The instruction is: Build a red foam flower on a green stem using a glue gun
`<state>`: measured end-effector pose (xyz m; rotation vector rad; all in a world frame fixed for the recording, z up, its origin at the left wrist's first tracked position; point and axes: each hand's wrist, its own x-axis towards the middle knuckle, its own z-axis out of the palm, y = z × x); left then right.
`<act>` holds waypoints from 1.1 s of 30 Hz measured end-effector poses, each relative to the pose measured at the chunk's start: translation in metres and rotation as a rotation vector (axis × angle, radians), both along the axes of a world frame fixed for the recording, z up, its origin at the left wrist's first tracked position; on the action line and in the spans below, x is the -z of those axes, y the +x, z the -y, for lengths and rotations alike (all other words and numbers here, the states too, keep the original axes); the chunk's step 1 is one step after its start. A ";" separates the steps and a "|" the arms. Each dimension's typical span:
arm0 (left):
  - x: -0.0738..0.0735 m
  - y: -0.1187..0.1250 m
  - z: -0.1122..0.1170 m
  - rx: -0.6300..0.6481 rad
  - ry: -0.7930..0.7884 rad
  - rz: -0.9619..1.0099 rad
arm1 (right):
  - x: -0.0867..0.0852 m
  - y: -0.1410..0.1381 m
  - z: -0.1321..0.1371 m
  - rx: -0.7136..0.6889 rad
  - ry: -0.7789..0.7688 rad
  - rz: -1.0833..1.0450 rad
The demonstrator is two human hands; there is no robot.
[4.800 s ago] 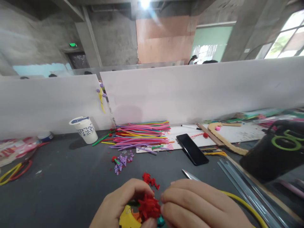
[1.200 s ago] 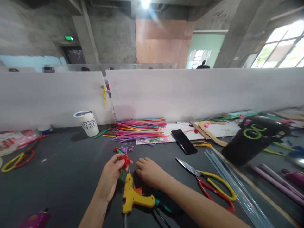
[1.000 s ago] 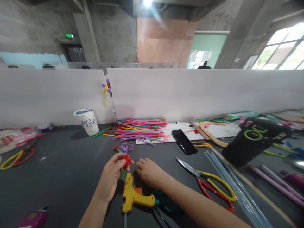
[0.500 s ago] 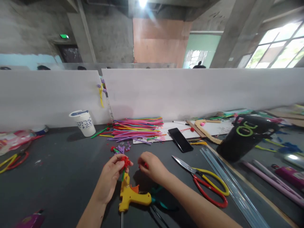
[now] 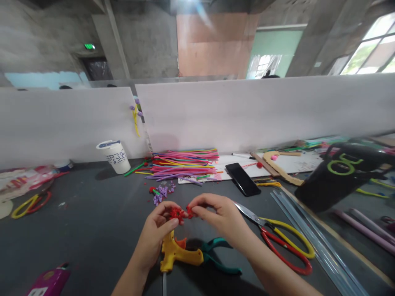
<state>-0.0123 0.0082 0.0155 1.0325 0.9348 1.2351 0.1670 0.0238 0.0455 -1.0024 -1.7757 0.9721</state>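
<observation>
My left hand is closed around a red craft flower, with fingertips at its edge. Close beside it, my right hand pinches a small red piece between thumb and fingers; its exact shape is too small to make out. The red piece is near the flower, and whether they touch I cannot tell. Below the hands a yellow glue gun lies on the dark table, its nozzle partly hidden by my left hand. Teal-handled pliers lie to the right of the gun.
Large scissors with red and yellow handles lie right of my right forearm. Behind are purple bits, a bundle of pipe cleaners, a phone and a white cup. Clear glue sticks and a black tumbler are at right.
My right hand has turned and come closer to my left, its red piece now beside the flower. The view has shifted slightly, and the pliers show more fully.
</observation>
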 end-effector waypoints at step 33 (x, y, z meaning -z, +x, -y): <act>-0.001 0.000 0.005 0.033 -0.033 -0.057 | 0.009 0.003 -0.003 0.124 0.113 -0.035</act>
